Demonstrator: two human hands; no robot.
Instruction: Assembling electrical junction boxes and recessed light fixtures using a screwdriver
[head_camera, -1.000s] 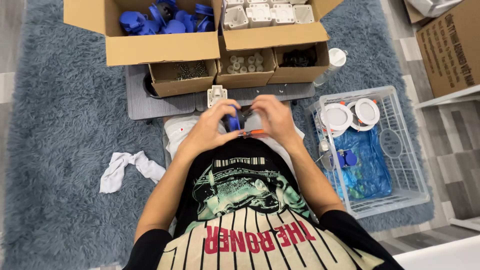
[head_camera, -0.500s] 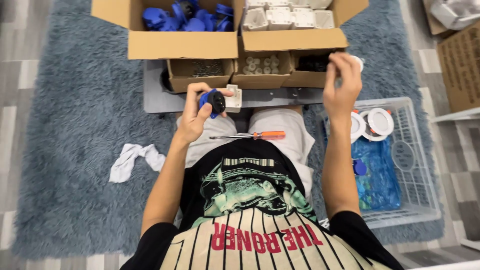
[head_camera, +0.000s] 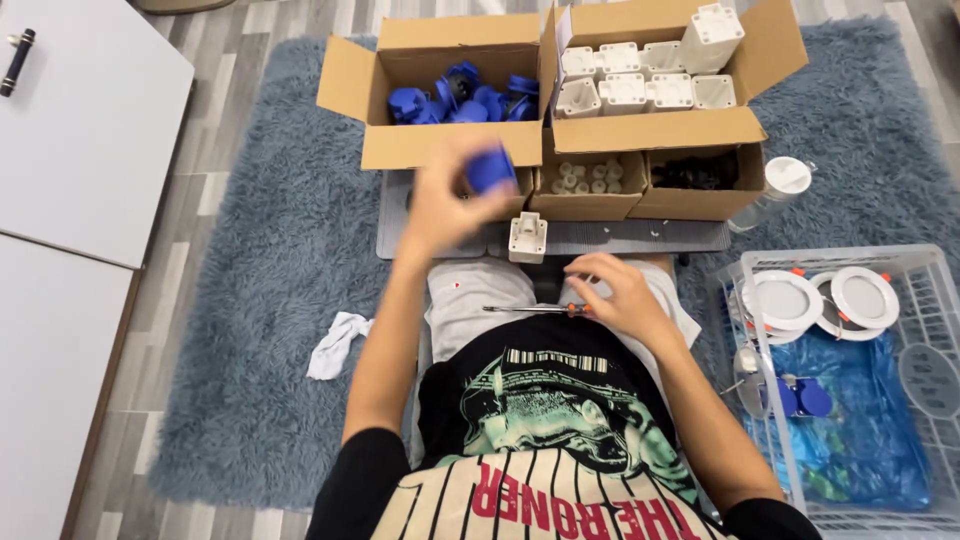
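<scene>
A: Start wide: a shaggy grey-blue rug (head_camera: 250, 300) fills the middle of the frame, with a white cabinet panel (head_camera: 80, 130) in the upper left.

B: And at lower right there's a white wire basket (head_camera: 930, 290), blue plastic sheet (head_camera: 870, 450) lining it, two round white light fittings (head_camera: 825, 300) lying near its top edge.

A: Top centre, two open cardboard boxes side by side. The left box (head_camera: 440, 145) holds blue plastic parts, the right box (head_camera: 655, 130) holds white square housings (head_camera: 625, 90).

B: Just below them, smaller cartons (head_camera: 640, 195) of little white and dark bits, all standing on a grey mat (head_camera: 620, 238). A single white housing (head_camera: 528, 237) stands on that mat's near edge, centre frame.

A: Now the hands. The left hand (head_camera: 450, 205) is raised, blurred, just under the left box.

B: Fingers curled round a blue cap (head_camera: 490, 168), which pokes out at the top of the grip. Closed on it, firmly as far as the blur allows.

A: The right hand (head_camera: 620, 295) is low, centre, on the lap.

B: Fingers bent, tips touching the orange-handled screwdriver (head_camera: 540, 309) that lies across the thighs. Loose contact; I can't tell whether it's truly gripped.

A: Smallest: a crumpled white cloth (head_camera: 338, 343) on the rug, left of the knee, and a clear white-lidded jar (head_camera: 778, 188) right of the cartons.
</scene>
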